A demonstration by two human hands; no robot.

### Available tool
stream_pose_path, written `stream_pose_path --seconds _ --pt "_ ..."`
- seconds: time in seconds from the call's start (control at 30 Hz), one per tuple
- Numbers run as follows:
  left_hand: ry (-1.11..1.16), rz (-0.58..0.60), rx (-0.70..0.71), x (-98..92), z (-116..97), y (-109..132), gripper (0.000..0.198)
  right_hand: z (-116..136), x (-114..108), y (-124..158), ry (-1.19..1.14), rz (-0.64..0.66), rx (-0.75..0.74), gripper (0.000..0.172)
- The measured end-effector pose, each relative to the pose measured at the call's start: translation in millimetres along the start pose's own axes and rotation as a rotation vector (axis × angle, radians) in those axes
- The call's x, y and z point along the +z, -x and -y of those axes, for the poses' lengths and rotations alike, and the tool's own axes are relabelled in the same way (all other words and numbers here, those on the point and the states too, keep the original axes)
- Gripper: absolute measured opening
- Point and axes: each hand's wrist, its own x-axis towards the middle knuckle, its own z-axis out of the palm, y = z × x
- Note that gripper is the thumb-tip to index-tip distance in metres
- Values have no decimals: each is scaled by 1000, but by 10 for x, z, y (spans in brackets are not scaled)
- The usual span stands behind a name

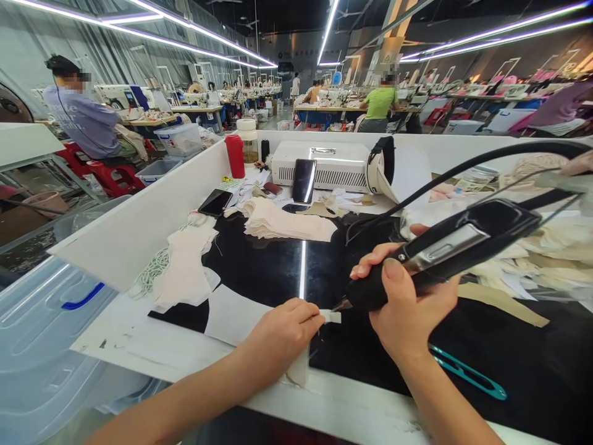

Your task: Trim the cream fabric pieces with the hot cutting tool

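Observation:
In my right hand (407, 296) is a thick black corded handheld tool (445, 247) with a silver plate on its side. Its pointed metal tip (341, 305) reaches down to the left, touching or very close to a small white strip (332, 316). My left hand (290, 330) pinches that strip over the black work surface (259, 262), fingers closed. Below the left hand hangs a pale piece (299, 369) at the table's front edge, partly hidden by the hand. A white curved sheet (234, 315) lies beside my left wrist.
Stacked cream fabric pieces (287, 221) lie ahead, with more pale pieces (183, 262) at left. A white vented box (319, 165), a phone (304, 180) and a red cup (235, 156) stand behind. A teal slotted tool (470, 374) lies right. Low white walls (139, 228) edge the table.

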Motion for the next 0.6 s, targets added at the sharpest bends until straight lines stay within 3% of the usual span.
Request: stream_pose_path --seconds 0.6 --pt "28 27 -31 -2 -13 -15 22 19 18 33 -37 -15 11 53"
